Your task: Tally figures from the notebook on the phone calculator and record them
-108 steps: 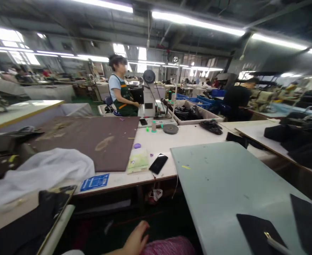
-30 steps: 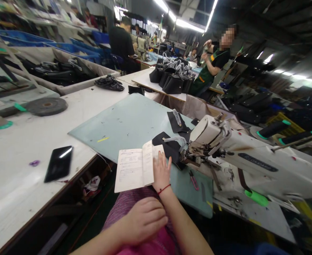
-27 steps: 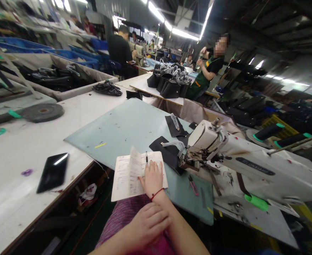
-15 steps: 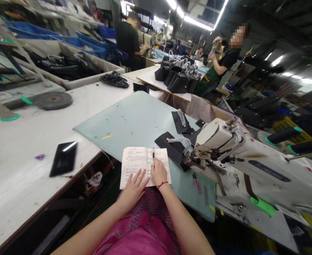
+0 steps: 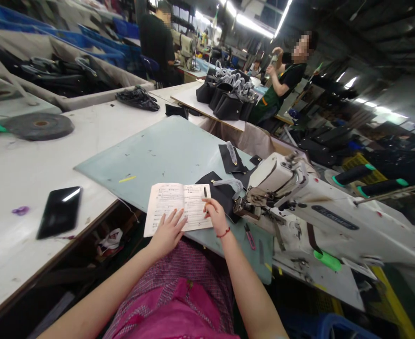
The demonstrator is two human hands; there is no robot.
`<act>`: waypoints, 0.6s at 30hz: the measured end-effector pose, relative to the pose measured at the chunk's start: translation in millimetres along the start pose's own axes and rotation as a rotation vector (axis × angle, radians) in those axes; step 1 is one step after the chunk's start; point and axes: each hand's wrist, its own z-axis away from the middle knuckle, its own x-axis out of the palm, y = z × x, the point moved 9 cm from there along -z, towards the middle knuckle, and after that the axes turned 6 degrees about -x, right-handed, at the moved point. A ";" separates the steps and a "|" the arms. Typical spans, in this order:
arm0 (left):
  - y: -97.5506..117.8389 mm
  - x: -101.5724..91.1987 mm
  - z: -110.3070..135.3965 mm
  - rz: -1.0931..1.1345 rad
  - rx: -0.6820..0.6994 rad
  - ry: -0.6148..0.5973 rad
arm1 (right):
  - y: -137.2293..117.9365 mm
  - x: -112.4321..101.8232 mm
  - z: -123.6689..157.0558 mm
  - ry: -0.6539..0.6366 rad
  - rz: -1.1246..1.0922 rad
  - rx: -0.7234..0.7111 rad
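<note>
An open notebook lies in front of the person, over the near edge of the pale green tabletop, handwriting on both pages. With the notebook as the middle of the dial and twelve straight ahead, the left hand sits at seven o'clock, palm down, fingers fairly wide on the lower left page. The right hand is at three o'clock, fingers pinched narrow around a pen over the right page; whether the tip touches the paper I cannot tell. A red bracelet circles the right wrist.

At two o'clock, black pieces with wrapped handles lie near the notebook. The sewing machine stands at three, and pink-handled snips rest near four. At nine, a dark tablet lies flat on the white tabletop; a grey roll lies at ten. Black bags crowd together at one o'clock, with a co-worker in a green apron just beyond, holding a bottle.
</note>
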 end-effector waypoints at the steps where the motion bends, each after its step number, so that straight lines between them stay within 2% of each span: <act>1: 4.0 -8.8 -4.6 0.091 0.017 0.031 | -0.3 2.1 21.6 -0.052 -0.075 0.025; 4: 22.4 -28.7 -11.5 0.329 0.091 0.118 | -8.1 16.5 78.3 -0.217 -0.330 0.091; 6: 36.1 -27.5 -11.6 0.413 0.139 0.111 | -16.8 22.8 97.7 -0.232 -0.399 0.095; 7: 41.3 -22.8 -10.8 0.440 0.144 0.090 | -20.3 22.1 100.5 -0.183 -0.389 0.083; 10: 49.9 -4.6 -4.6 0.486 0.110 0.017 | -24.2 10.2 96.6 0.077 -0.283 0.053; 12: 54.2 0.6 2.3 0.492 0.093 -0.004 | -24.1 6.8 93.1 0.175 -0.252 0.038; 15: 58.7 0.4 10.5 0.451 0.047 -0.047 | -20.6 10.7 93.3 0.172 -0.252 0.024; 18: 62.4 0.0 10.5 0.346 0.011 -0.120 | -12.6 16.7 102.6 0.127 -0.282 0.067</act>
